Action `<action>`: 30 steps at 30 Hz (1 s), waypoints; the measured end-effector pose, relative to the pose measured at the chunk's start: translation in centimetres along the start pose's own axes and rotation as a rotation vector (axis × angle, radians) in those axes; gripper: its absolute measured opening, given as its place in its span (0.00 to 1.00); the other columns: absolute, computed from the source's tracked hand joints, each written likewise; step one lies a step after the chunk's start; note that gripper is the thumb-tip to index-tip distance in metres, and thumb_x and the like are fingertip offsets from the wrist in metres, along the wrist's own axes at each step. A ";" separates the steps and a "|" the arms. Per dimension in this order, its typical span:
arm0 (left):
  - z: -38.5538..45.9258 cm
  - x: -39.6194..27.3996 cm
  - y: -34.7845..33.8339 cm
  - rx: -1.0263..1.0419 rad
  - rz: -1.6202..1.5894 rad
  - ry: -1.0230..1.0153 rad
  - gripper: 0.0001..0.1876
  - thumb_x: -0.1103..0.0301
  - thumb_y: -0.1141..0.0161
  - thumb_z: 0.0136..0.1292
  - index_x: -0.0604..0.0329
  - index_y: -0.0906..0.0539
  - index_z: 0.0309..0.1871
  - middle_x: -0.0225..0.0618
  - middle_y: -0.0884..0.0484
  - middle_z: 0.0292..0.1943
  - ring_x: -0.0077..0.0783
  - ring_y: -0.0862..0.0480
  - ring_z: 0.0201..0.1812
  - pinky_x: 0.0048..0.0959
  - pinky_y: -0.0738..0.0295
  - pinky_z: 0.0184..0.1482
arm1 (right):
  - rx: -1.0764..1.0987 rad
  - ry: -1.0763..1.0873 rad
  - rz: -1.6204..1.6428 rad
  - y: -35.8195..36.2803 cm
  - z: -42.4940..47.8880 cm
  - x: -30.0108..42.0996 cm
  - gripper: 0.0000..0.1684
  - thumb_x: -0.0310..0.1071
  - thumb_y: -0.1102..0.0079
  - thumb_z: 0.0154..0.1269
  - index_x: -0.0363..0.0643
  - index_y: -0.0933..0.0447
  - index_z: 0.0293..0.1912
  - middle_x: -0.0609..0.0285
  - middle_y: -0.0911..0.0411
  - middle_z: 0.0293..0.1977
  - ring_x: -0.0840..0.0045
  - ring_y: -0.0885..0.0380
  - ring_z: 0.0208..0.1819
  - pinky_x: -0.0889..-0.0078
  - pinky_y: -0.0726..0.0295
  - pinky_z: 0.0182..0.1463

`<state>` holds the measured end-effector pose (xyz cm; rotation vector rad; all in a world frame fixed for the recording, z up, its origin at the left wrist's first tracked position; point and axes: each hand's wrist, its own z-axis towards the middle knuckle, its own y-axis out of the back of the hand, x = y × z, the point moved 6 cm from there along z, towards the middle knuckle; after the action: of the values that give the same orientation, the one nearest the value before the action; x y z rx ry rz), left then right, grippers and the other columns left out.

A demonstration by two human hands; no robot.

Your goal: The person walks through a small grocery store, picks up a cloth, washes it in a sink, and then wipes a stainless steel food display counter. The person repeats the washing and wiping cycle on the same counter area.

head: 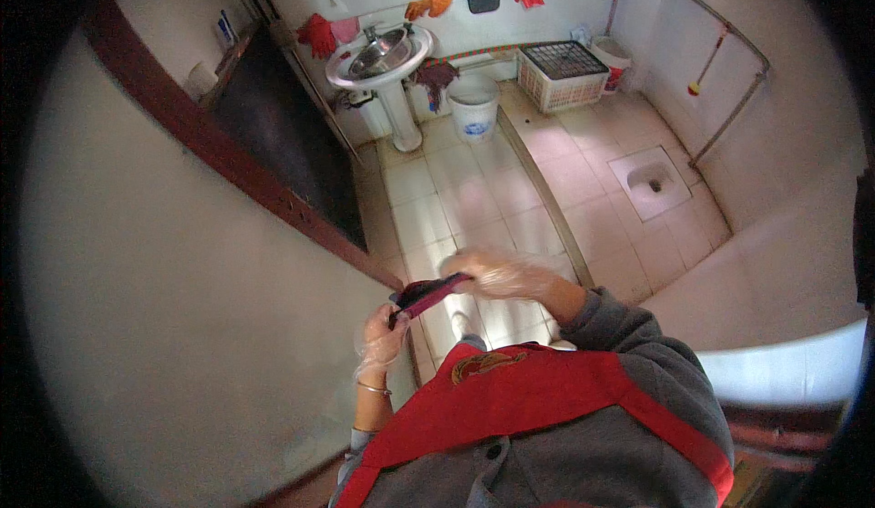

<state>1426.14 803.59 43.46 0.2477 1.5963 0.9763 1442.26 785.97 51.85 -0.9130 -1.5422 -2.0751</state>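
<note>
A dark red and black folded cloth item (pixel 429 295) is stretched between my two hands, in front of the red apron (pixel 533 385). My left hand (pixel 384 336), in a clear plastic glove, grips its lower left end. At its upper right end, my right hand (pixel 495 274) holds on, also in a clear plastic glove and slightly blurred. What exactly the cloth item is, I cannot tell.
A pedestal washbasin (pixel 403 108) with a metal bowl (pixel 383 53), a white bucket (pixel 474 108) and a plastic crate (pixel 562 77) line the far wall. A squat toilet (pixel 649 183) is set in the tiled floor at right. A dark red door frame (pixel 260 190) runs along my left.
</note>
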 end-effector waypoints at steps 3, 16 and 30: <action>10.4 -1.0 -0.5 0.111 -0.057 -0.076 0.12 0.58 0.33 0.64 0.58 0.15 0.38 0.45 0.17 0.27 0.40 0.15 0.30 0.38 0.23 0.35 | -0.048 -0.193 -0.151 5.0 1.8 -6.8 0.11 0.30 0.31 0.60 0.42 0.17 0.44 0.49 0.17 0.40 0.53 0.17 0.43 0.57 0.19 0.49; 45.7 -6.7 -4.6 0.520 0.015 -0.371 0.13 0.60 0.32 0.61 0.60 0.16 0.41 0.42 0.18 0.34 0.39 0.19 0.38 0.38 0.23 0.47 | -0.445 -0.293 -0.147 28.1 16.1 -25.6 0.11 0.24 0.28 0.53 0.44 0.17 0.39 0.56 0.21 0.30 0.61 0.17 0.31 0.62 0.20 0.36; 74.5 -8.3 9.0 -0.226 -0.283 -0.077 0.05 0.74 0.34 0.66 0.60 0.18 0.43 0.31 0.20 0.32 0.22 0.22 0.34 0.25 0.24 0.41 | -0.332 0.016 -0.179 49.3 50.0 -39.5 0.14 0.22 0.34 0.59 0.41 0.17 0.47 0.60 0.15 0.41 0.79 0.18 0.43 0.73 0.19 0.52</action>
<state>1491.95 837.39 58.58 -0.0936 1.3921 0.9044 1515.74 815.34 66.97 -0.8927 -1.3357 -2.5131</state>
